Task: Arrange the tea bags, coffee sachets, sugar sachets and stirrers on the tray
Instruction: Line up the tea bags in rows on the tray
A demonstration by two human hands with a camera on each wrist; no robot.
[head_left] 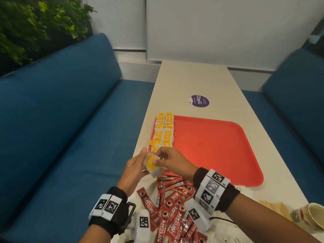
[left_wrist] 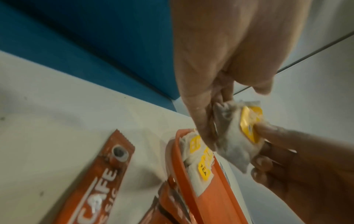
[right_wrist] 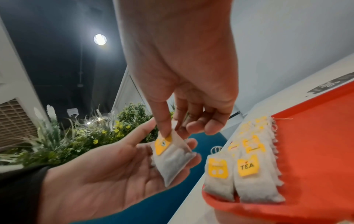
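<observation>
Nearest the viewer, a loose heap of red coffee sachets [head_left: 172, 211] lies on the pale, smooth tabletop [head_left: 192, 79]. They are long, narrow, glossy foil sticks with crimped ends, pointing every which way. To the right, at the near edge, lies a bundle of flat, pale wooden stirrers [head_left: 275, 207], their long axis running from near right to far left, beside a round paper cup [head_left: 310, 216].

Just past the heap, over the near left corner of the tray, the left hand [head_left: 133, 170] lies palm up with its fingers relaxed and nearly straight, a small stack of tea bags [head_left: 152, 164] resting on them. The bags are soft, rectangular pouches of white gauzy paper with dark leaf showing through, each with a square yellow tag. The right hand [head_left: 172, 161] comes from above, its grip a pinch of thumb and forefinger on the top bag at its yellow tag end. In the right wrist view that bag's long axis runs along the left fingers, tag end toward the fingertips.

Beyond, the red tray [head_left: 219, 146] is a flat, matte plastic rectangle with rounded corners and a low raised rim. Two columns of laid tea bags [head_left: 164, 131] overlap along its left edge, running from near to far.
</observation>
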